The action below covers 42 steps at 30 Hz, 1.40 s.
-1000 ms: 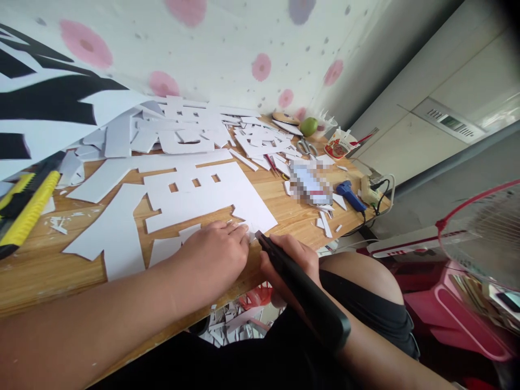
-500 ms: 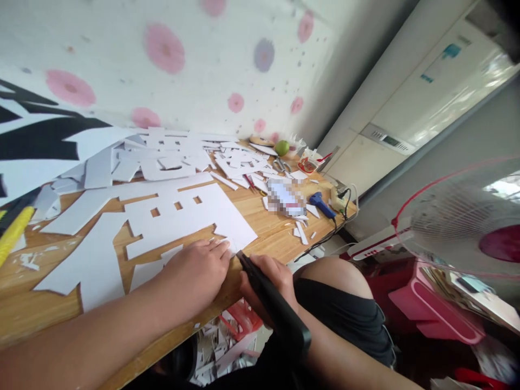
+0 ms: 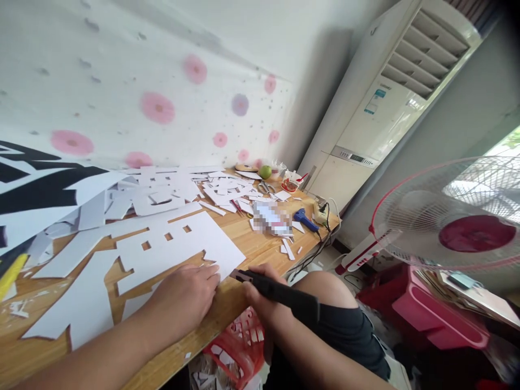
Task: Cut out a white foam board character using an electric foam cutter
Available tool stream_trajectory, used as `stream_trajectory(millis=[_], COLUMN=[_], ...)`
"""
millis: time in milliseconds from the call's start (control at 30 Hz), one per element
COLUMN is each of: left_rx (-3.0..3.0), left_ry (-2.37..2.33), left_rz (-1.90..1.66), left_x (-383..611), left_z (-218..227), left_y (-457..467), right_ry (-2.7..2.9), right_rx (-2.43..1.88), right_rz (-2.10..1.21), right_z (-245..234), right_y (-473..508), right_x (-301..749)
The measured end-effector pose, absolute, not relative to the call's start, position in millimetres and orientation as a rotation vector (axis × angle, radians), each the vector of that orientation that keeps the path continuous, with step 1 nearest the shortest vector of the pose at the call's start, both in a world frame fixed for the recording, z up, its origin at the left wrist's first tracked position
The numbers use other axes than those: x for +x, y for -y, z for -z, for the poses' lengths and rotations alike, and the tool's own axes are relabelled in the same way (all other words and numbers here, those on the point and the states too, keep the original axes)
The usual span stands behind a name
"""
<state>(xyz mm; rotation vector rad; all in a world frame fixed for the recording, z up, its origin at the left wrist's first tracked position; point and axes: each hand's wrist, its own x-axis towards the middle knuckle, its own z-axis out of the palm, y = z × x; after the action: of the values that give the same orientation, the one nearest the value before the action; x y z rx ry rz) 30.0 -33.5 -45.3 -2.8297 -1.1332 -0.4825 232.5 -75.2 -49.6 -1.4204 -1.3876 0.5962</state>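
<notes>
My left hand (image 3: 189, 295) rests palm down with its fingers stretched out on a white foam-board sheet (image 3: 223, 238) that has small square holes and notched edges. My right hand (image 3: 262, 306) is wrapped round a black-handled utility knife (image 3: 290, 300). The knife's front end points left, close to the sheet's near right corner, just right of my left fingers. Whether the blade touches the board cannot be made out. A cut white piece (image 3: 83, 292) with angular edges lies left of my left forearm.
White offcuts (image 3: 229, 189) pile along the back. A blue glue gun (image 3: 304, 220), scissors (image 3: 266, 188) and a green fruit (image 3: 265, 172) lie further right. A yellow-handled tool (image 3: 14, 276) is at the left edge. Below the table is a red basket (image 3: 239, 346); a fan (image 3: 467, 227) stands right.
The view has tilted up, so the table sits lower in it. The knife has swung from steeply slanted to nearly level, its front end leaving the board's edge. My left hand still lies on the sheet.
</notes>
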Motion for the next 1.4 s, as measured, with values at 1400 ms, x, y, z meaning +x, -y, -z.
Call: stream_trajectory(millis=[1400], left_rx=[-2.853], left_ry=[1.110], left_rz=[0.619], left_x=[30.2], left_z=[42.0], left_y=[35.3], right_ry=[1.867], right_rx=[-1.147], right_rz=[-0.482], right_z=[36.2], right_y=[36.5], right_x=[234.0])
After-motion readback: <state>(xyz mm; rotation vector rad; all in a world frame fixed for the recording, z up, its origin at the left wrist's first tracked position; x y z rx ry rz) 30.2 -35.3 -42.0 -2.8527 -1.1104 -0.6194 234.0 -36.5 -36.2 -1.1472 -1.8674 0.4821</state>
